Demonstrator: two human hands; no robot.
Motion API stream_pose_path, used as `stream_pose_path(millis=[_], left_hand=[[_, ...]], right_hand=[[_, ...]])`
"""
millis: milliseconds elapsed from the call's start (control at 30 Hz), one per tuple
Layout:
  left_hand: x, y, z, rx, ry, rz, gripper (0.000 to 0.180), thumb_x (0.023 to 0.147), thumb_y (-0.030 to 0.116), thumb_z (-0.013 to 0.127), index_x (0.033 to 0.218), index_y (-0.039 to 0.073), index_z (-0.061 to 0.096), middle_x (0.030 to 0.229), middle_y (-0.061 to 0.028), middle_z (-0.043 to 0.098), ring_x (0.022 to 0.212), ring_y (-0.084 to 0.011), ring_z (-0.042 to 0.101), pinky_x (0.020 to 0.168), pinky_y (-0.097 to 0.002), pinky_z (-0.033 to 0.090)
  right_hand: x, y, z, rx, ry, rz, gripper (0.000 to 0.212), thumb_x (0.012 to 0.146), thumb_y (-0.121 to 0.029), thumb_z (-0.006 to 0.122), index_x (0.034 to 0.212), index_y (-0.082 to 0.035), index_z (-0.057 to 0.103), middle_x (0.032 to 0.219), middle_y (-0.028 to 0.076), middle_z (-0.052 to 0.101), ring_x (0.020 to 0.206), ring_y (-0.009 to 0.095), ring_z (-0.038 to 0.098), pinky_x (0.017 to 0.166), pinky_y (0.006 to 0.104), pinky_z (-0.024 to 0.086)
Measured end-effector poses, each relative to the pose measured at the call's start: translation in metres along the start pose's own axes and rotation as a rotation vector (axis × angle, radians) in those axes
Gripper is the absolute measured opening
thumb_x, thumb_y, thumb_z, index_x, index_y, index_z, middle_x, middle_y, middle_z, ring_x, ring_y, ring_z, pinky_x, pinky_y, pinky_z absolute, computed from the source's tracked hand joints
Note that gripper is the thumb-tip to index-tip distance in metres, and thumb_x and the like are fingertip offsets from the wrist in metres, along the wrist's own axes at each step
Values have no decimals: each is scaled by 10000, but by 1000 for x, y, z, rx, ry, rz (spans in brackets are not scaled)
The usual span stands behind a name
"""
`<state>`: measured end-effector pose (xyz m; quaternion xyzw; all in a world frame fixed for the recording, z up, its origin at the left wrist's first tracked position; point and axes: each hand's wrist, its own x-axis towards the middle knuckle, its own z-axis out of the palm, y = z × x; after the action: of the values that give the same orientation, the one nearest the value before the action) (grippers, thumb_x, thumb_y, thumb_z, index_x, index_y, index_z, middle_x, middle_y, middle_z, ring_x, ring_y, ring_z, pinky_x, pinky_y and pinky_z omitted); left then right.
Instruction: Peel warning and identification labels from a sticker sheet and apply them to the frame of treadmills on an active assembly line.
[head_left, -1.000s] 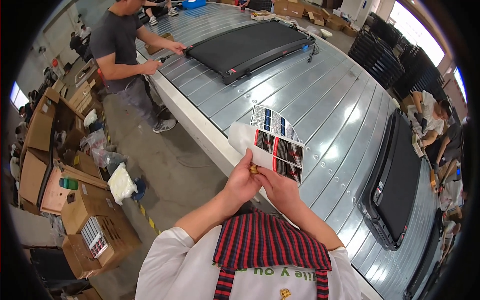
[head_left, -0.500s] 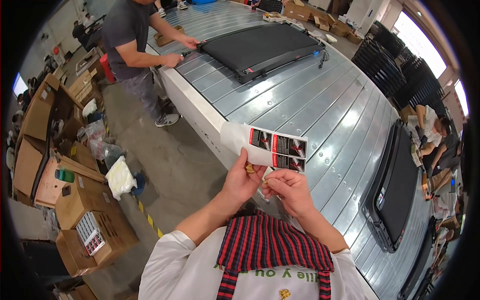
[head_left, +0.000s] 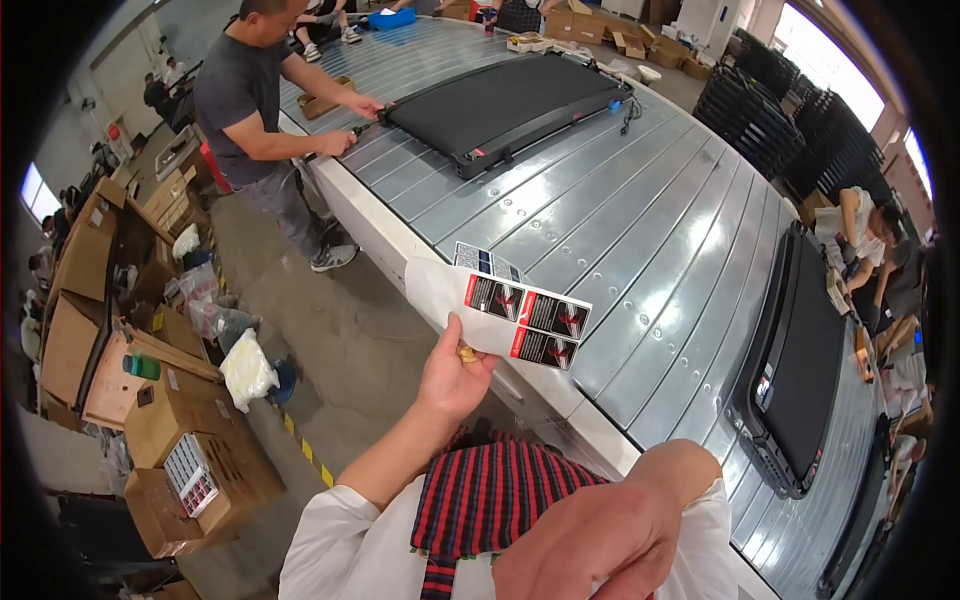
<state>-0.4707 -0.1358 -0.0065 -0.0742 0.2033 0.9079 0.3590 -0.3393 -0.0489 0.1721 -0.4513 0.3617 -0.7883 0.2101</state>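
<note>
Left hand [head_left: 452, 372]: rising from the lower centre of the head view, thumb and fingers [head_left: 463, 352] pinching shut on the lower edge of a sticker sheet [head_left: 500, 312]. A small yellowish object is showing between the fingertips (what it is cannot be told).

Sticker sheet: white backing paper, standing just above the fingertips and spreading to their right, carrying three dark rectangular labels with red marks. Its upper part is overlapping the near edge of the metal table [head_left: 640, 230].

Right hand [head_left: 590, 545]: lying low and large in the frame, well below and right of the pinching fingers, touching nothing that can be seen; whether its fingers are spread or curled cannot be told, since only the back of it is showing.

Metal table: long, ribbed, grey, stretching away beyond the fingertips.

Black flat machine [head_left: 505, 100]: lying on the table far above the fingers, a person in a grey shirt [head_left: 240, 100] leaning over its left end with both hands on it.

Second black flat machine [head_left: 800, 370]: lying on the table well right of the fingers.

Cardboard boxes [head_left: 180, 440]: standing on the floor left of the fingers.
</note>
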Motion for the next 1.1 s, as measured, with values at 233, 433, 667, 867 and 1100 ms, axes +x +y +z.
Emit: stream_pose_path(millis=[233,433,667,867,1100], left_hand=[[-19,-14,-7,-9,83,10,323,918,279,377,1147,63,447,1107,-32,537,1029,-161,504,909,-309,401],[-34,-22,-13,-6,79,-7,359,921,269,364,1198,43,401,1198,-63,484,1097,-192,468,957,-337,371],[-46,-13,-13,-2,49,-11,377,927,277,342,1218,41,383,1216,-65,471,1113,-198,455,968,-347,357],[-50,9,-16,15,28,-10,377,927,277,340,1225,49,375,1225,-56,462,1122,-193,444,973,-351,350],[-50,42,-34,1,28,33,373,927,275,343,1222,49,379,1218,-56,468,1108,-193,456,960,-345,360]], right_hand=[[-24,-8,5,115,-10,-129,87,822,-38,546,829,48,561,746,116,570,650,229,564,560,307,426],[-43,15,7,101,-5,-299,92,825,-48,543,828,42,565,749,111,570,662,231,566,567,306,429],[-30,1,9,135,-49,-183,91,821,-46,547,821,43,568,748,113,568,661,229,565,570,308,432],[-2,39,19,67,-39,-443,92,819,-50,556,815,42,569,746,113,568,652,225,563,565,305,429],[34,47,3,10,-111,-417,101,826,-57,548,813,41,565,743,112,564,649,224,561,560,306,426]])
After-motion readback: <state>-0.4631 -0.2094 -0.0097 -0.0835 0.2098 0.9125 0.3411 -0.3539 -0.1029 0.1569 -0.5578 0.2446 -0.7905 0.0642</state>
